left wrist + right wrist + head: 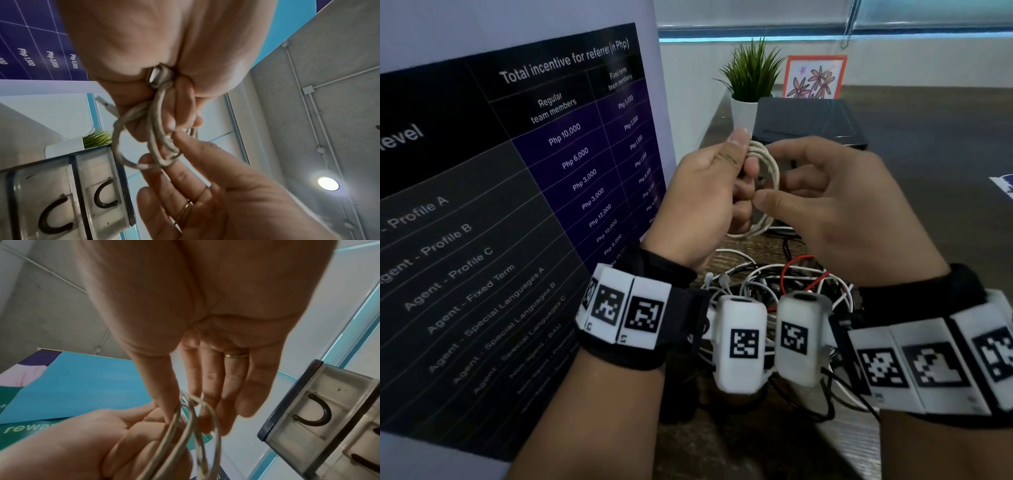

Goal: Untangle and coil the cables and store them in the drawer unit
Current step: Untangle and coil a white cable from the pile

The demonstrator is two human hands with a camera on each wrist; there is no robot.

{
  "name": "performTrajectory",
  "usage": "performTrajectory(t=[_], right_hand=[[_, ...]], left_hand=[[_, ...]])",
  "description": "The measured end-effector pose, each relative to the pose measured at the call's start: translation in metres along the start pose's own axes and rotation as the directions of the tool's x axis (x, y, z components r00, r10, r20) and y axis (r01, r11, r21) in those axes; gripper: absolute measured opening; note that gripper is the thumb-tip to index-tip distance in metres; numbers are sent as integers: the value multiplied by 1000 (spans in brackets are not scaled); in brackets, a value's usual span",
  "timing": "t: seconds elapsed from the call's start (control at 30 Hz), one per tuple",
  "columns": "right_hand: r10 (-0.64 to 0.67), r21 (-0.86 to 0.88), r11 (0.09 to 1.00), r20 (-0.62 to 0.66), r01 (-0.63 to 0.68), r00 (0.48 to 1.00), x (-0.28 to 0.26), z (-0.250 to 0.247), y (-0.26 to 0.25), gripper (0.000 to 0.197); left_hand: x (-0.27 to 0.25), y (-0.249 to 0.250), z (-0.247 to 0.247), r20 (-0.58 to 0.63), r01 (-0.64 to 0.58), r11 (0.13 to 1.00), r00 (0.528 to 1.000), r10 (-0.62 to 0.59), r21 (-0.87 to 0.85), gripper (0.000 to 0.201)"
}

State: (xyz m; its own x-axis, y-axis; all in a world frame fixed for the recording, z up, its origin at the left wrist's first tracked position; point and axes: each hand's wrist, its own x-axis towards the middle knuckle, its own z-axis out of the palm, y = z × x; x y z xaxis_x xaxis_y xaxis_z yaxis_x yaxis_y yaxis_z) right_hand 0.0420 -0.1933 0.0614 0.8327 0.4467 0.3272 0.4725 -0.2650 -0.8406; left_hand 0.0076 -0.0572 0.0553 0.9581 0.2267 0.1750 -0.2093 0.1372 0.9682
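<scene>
Banner: we see a tall printed panel filling the left side, close against the left forearm; its lower lines of text are too blurred for us to read.
Table: dark wood-grain top, bare and roomy to our right, its far edge against the window wall.
Drawer unit: dark boxy case just behind the raised hands; from the wrist views we make out translucent drawer fronts with dark U-shaped handles, the unit cut off by the frame edge.
Cable pile: white, black and red leads knotted together on the table below the hands — partly hidden by the wrist cameras, so we cannot count the strands.
Left hand: fingers curled tight round one side of the coil, thumb pressed on top; a metal plug end shows inside the fist in the left wrist view.
Right hand: fingers fairly straight and relaxed, thumb and forefinger tips meeting at the loops; we cannot tell how firmly they pinch.
White cable: thin, round, off-white cord wound into several loose oval loops, held in the air between both hands — above the pile, in front of the drawer unit.
Plant: spiky green tuft in a white pot beside the unit.
</scene>
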Motion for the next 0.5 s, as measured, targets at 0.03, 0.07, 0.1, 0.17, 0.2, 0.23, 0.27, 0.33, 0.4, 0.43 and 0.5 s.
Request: performTrajectory(t=[0.03,0.07,0.1,0.17,0.2,0.23,0.27,0.33,0.4,0.43,0.5], right_hand=[[15,-4,1000,7,-15,1000,0,0,0,34],[29,-9,1000,11,-29,1000,0,0,1,33],[43,-8,999,12,-43,999,0,0,1,33],[52,5,999,10,-52,999,-2,-1,-1,32],[46,9,999,6,-46,999,-2,0,-1,30],[38,9,999,0,-38,999,-2,0,-2,28],[30,10,999,-7,-30,1000,-2,1,-2,27],[17,15,1000,-24,-16,1000,-1,4,-3,25],[1,22,1000,-51,0,999,0,6,-2,21],[-5,32,999,-58,7,998,0,6,-2,19],[-20,56,998,-44,23,999,-1,4,-4,16]], left_hand=[[0,-1,0,0,3,1000,1000,-3,12,41],[0,-1,0,2,4,1000,1000,-4,24,41],[0,-1,0,4,7,1000,1000,-7,29,41],[-1,-1,-1,14,14,1000,1000,-14,19,42],[-1,0,-2,21,16,1000,1000,-17,11,43],[-1,0,-2,29,16,1000,999,-16,4,43],[-1,0,-2,37,13,1000,999,-13,-2,44],[-2,1,-2,43,9,1000,999,-9,-13,44],[-2,3,-3,19,11,999,1000,-11,-33,44],[-3,4,-4,-3,14,999,1000,-14,-46,44],[-3,5,-6,-53,18,998,998,-21,-56,45]])
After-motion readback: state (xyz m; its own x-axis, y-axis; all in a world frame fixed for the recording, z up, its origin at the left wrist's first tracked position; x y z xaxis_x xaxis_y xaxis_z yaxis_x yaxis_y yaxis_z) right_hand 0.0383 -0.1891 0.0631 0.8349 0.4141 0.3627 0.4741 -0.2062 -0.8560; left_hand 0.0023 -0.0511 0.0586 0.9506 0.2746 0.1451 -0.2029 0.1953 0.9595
